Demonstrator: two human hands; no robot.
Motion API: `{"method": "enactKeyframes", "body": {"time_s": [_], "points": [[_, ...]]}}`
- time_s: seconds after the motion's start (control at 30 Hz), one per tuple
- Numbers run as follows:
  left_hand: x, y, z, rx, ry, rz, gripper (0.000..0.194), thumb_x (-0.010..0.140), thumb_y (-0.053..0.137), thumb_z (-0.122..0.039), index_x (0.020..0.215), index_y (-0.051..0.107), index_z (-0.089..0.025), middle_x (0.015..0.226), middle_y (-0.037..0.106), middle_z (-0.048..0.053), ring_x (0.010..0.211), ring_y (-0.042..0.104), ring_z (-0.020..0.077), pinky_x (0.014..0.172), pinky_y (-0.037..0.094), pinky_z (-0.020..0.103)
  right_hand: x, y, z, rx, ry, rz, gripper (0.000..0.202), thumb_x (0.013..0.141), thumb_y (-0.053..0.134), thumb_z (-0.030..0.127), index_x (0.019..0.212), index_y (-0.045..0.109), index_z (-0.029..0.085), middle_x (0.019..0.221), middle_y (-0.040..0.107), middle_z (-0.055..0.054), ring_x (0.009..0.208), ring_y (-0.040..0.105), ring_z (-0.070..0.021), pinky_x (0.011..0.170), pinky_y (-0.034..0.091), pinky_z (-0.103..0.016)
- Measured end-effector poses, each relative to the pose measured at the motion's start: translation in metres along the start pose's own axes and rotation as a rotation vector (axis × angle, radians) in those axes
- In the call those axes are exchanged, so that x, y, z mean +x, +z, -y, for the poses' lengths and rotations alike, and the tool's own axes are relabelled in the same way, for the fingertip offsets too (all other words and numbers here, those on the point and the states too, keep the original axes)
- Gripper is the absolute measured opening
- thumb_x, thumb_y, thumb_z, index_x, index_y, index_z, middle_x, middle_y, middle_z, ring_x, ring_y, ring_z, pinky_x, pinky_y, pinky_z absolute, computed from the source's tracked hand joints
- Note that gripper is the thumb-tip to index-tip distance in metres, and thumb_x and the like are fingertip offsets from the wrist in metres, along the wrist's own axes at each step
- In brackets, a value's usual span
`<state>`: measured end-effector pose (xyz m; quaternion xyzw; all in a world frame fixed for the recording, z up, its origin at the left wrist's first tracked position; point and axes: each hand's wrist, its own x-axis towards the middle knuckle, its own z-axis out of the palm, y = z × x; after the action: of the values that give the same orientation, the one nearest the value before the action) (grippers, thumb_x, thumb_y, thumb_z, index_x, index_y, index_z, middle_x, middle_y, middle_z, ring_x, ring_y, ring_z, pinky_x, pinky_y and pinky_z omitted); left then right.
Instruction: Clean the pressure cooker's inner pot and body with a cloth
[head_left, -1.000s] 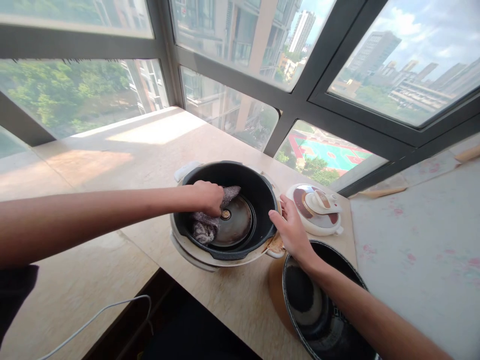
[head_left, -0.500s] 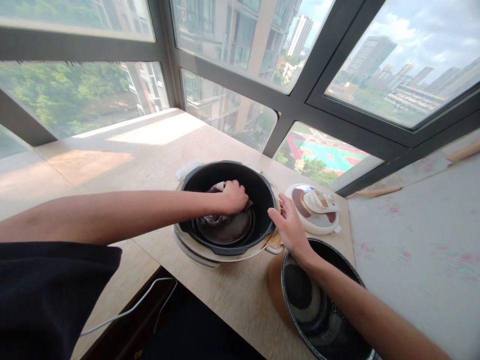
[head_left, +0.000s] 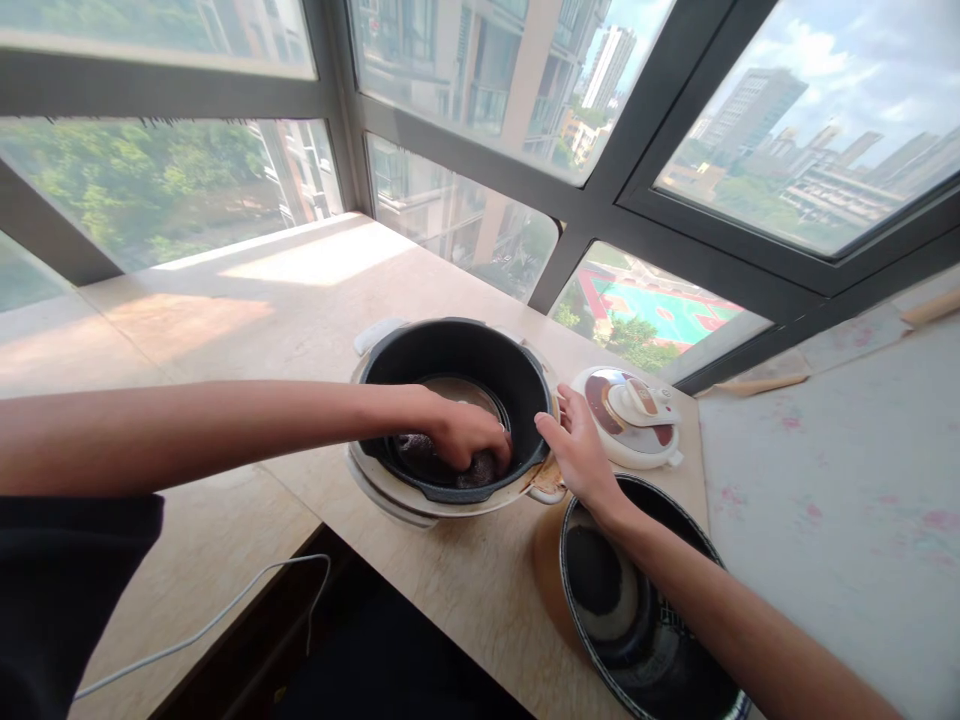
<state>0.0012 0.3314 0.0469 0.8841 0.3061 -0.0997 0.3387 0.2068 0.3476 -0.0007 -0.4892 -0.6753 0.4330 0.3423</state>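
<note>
A dark, crumpled cloth (head_left: 480, 470) is bunched under my left hand (head_left: 472, 440), low inside the black inner pot of an electric pressure cooker (head_left: 525, 370). My fingers are curled over the cloth and press it near the pot's bottom and front wall; part of it is hidden by the hand. At the cooker's right rim, my right hand (head_left: 577, 445) grips the edge, with the thumb on the near side of the rim and the fingers outside. Directly below that wrist stands a large, dark-lined pot (head_left: 555, 560) with a brown outside.
The white cooker lid (head_left: 630, 415) lies right of the cooker, against the wallpapered wall (head_left: 817, 480). Windows border the pale stone counter (head_left: 217, 340). A white cord (head_left: 217, 620) hangs by the counter's front edge.
My left hand has moved the cloth from the middle of the pot toward its near right side. My right hand stays at the rim.
</note>
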Motion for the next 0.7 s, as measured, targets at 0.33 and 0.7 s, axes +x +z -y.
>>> {"method": "enactKeyframes", "body": {"time_s": [0.33,0.7], "points": [[-0.038,-0.013,0.0,-0.089,-0.186,-0.031,0.073,0.06,0.055,0.002,0.125,0.072,-0.026,0.134,0.065,0.005,0.118,0.06,0.0262,0.105,0.047,0.035,0.002,-0.004,0.0,-0.067,0.029,0.003,0.083,0.081,0.062,0.06,0.147,0.043,0.013,0.148,0.051,-0.02,0.139,0.049,-0.0327,0.119,0.036,-0.05],[-0.037,0.002,0.013,0.161,-0.514,-0.169,0.077,0.086,0.059,-0.031,0.159,0.033,-0.03,0.14,0.054,0.017,0.105,0.068,0.0332,0.09,0.053,0.041,0.001,-0.009,0.0,-0.143,0.043,0.023,0.081,0.084,0.063,0.064,0.149,0.045,0.019,0.147,0.053,-0.017,0.138,0.05,-0.034,0.119,0.036,-0.054]]}}
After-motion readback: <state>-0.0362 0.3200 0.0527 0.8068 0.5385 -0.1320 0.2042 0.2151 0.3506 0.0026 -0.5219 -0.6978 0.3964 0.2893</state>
